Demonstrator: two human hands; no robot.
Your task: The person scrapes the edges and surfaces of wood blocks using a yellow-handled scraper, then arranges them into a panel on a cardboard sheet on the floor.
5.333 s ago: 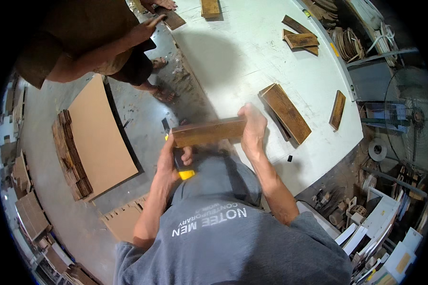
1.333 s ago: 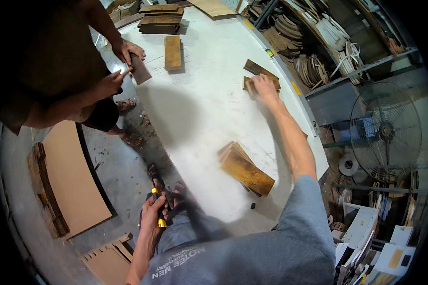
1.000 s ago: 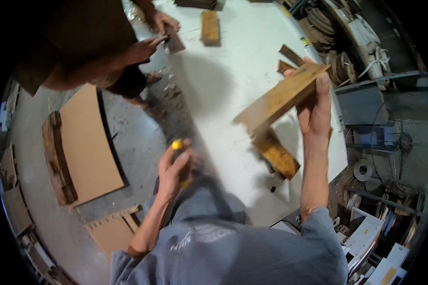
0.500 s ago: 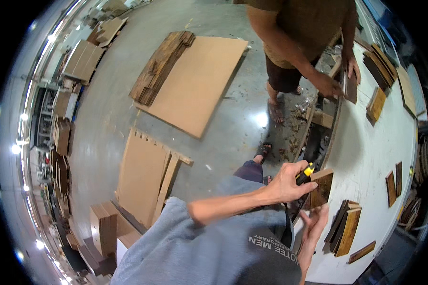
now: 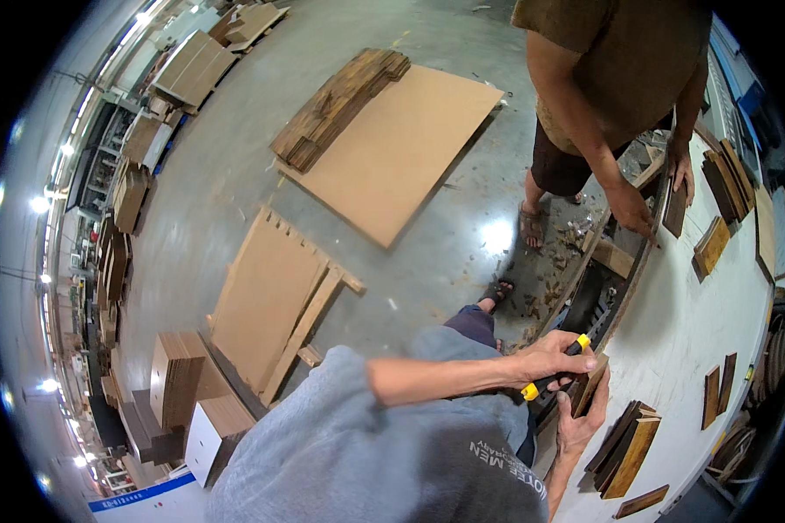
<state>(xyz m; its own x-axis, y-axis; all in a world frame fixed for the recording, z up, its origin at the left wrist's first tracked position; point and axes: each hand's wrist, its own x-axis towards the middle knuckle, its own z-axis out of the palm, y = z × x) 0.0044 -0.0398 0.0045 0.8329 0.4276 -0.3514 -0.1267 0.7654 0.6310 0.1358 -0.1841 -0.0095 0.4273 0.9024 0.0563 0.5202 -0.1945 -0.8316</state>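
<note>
My left hand (image 5: 551, 361) is closed around a black utility knife (image 5: 548, 383) with yellow ends; its blade cannot be made out. Against that hand sits a short brown wooden board (image 5: 590, 383), turned nearly edge-on. Fingers of my right hand (image 5: 582, 425) wrap it from below and along its right side. Both hands meet at the near-left edge of the white table (image 5: 663, 349). Across the table edge a co-worker's hands (image 5: 632, 207) hold a dark board (image 5: 674, 207).
Wooden pieces (image 5: 634, 458) lie in a bunch right of my hands, with more boards (image 5: 729, 187) at the far end. Scraps litter the floor near the co-worker's sandalled feet (image 5: 532, 225). Stacked planks (image 5: 336, 109) rest on a cardboard sheet (image 5: 410, 157) at the left.
The view has shifted, moving the scene. My left hand has turned the knife, so both yellow ends now show. The board has tilted from showing its dark face to nearly edge-on.
</note>
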